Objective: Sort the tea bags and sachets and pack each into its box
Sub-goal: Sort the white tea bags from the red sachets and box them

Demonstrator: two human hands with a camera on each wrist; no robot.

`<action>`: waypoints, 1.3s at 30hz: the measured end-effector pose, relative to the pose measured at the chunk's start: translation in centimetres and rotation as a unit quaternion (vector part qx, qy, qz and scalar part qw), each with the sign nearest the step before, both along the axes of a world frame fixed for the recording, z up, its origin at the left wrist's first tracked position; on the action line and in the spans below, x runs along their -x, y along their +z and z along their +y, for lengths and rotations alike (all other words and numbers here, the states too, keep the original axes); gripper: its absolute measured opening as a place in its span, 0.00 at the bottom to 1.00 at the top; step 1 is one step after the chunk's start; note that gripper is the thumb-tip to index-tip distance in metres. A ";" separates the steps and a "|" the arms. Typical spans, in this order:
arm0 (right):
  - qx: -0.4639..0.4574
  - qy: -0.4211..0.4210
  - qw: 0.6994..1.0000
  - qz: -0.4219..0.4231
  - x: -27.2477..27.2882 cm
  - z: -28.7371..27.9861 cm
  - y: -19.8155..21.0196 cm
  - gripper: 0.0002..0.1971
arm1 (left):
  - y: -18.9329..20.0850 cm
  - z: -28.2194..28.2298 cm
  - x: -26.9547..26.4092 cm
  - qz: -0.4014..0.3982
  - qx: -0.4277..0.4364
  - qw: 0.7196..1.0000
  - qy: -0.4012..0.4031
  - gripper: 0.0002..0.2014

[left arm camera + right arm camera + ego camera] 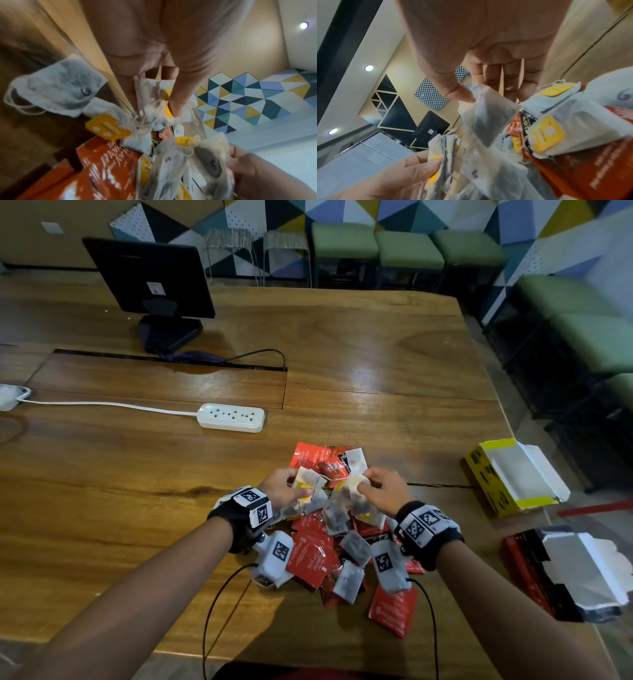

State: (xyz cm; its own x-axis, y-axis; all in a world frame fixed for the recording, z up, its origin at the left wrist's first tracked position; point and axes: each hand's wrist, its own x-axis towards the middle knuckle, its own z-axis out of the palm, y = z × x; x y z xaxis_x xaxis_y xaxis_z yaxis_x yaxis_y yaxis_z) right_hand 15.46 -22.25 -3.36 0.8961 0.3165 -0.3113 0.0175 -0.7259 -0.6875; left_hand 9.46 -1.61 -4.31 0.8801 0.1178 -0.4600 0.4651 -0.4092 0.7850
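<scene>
Barely begun, I judge: the yellow box point(507, 477) and red box point(561, 573) lie open, well right of the fingers, apparently unfilled; the left hand point(279, 487) pinches bunched tea bags point(154, 108); the right hand point(385, 491) pinches one more point(488, 115); red sachets point(310, 559) lie beneath.

A tea bag point(56, 89) bears a purple "6"; red sachet point(109, 162) (partly hidden) reads "for".

the head view looks down from above the table point(342, 354); each wrist view peers close along its palm; all three share the tea bags point(337, 501).
</scene>
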 end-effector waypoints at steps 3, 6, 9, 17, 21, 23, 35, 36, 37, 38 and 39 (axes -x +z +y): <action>-0.046 -0.003 0.999 0.013 0.0 0.6 0.1 0.11 | -0.1 -0.3 -0.1 0.006 0.013 0.999 0.030 0.15; -0.077 0.008 0.997 0.024 0.3 1.1 0.0 0.15 | -0.2 -0.4 -0.1 0.001 0.007 0.999 0.046 0.13; -0.060 0.038 0.997 0.033 0.6 1.5 -0.7 0.13 | -0.6 -0.4 0.0 -0.005 0.003 0.999 0.049 0.14; -0.020 0.041 0.999 0.009 1.2 2.7 -1.6 0.04 | -0.4 -0.6 0.2 -0.002 0.027 0.998 0.051 0.18; -0.014 0.070 0.995 0.063 1.4 3.5 -2.0 0.23 | -0.1 -0.8 0.2 -0.009 0.043 0.998 0.045 0.20; -0.007 0.072 0.994 0.077 1.5 3.9 -2.2 0.32 | -0.1 -0.8 0.2 -0.005 0.055 0.997 0.053 0.20; 0.117 0.125 0.985 0.002 1.2 4.3 -2.4 0.04 | -0.8 -1.1 0.1 -0.001 0.054 0.995 0.080 0.20; 0.114 0.118 0.986 0.004 1.3 4.2 -2.4 0.03 | -0.9 -1.1 0.0 -0.006 0.055 0.995 0.082 0.20; 0.112 0.120 0.986 0.003 1.4 4.0 -2.2 0.01 | -0.8 -1.2 0.0 -0.007 0.056 0.995 0.084 0.20; 0.108 0.120 0.987 -0.001 1.3 3.9 -2.0 0.06 | -0.8 -1.2 -0.1 -0.012 0.057 0.995 0.086 0.20; 0.096 0.112 0.989 -0.002 1.2 3.7 -1.8 0.09 | -0.6 -1.3 0.0 -0.014 0.061 0.994 0.089 0.20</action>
